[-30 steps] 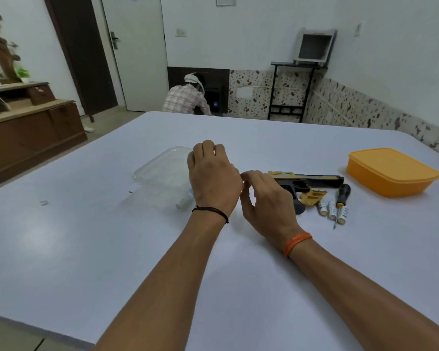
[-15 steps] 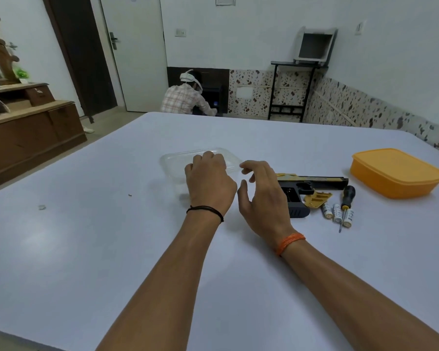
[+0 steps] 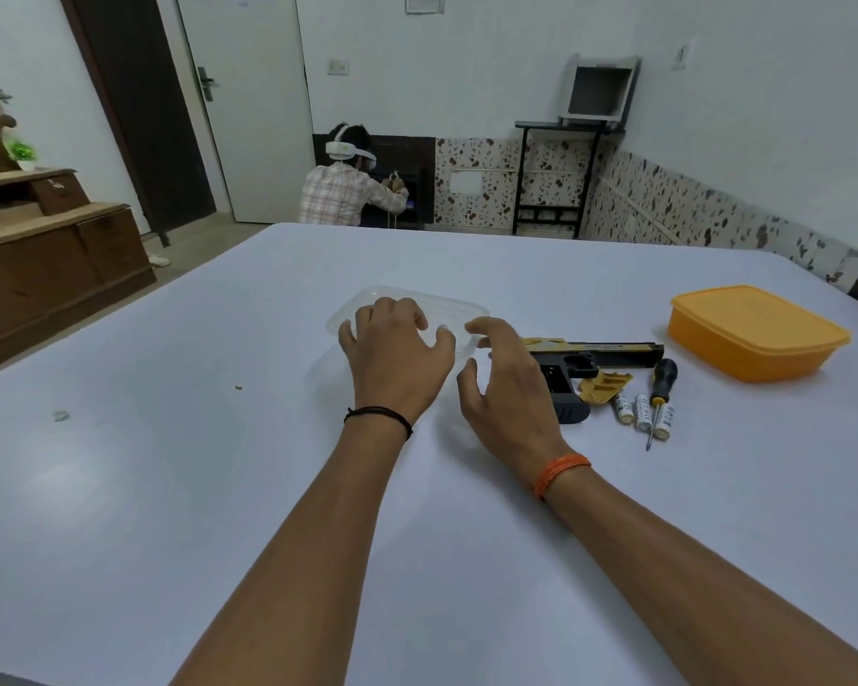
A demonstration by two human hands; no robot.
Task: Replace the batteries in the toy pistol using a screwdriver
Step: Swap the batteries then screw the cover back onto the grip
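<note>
I see my left hand (image 3: 398, 358) lying palm-down on the clear, shallow plastic container (image 3: 407, 314) that sits on the pale lavender table (image 3: 169, 487). Its fingers are spread and curled over the lid; whether they press it or merely rest on it, I cannot tell. A thin black cord circles that wrist. My right hand (image 3: 508, 383) hangs just beside the container's right edge, fingers apart and bent, closed on nothing; an orange thread band is on its wrist.

The black and gold toy pistol (image 3: 595, 351) lies flat on the table just to the right of my right hand, barrel pointing right, its grip partly hidden behind the hand. A gold plastic cover piece (image 3: 603, 388) rests against the grip. Near it lie three small white cylindrical batteries (image 3: 642, 413) side by side, and a black-handled screwdriver (image 3: 660, 393) lies between and over them, tip toward me. A closed orange plastic box (image 3: 759, 331) stands farther right, well apart from my hands.
</note>
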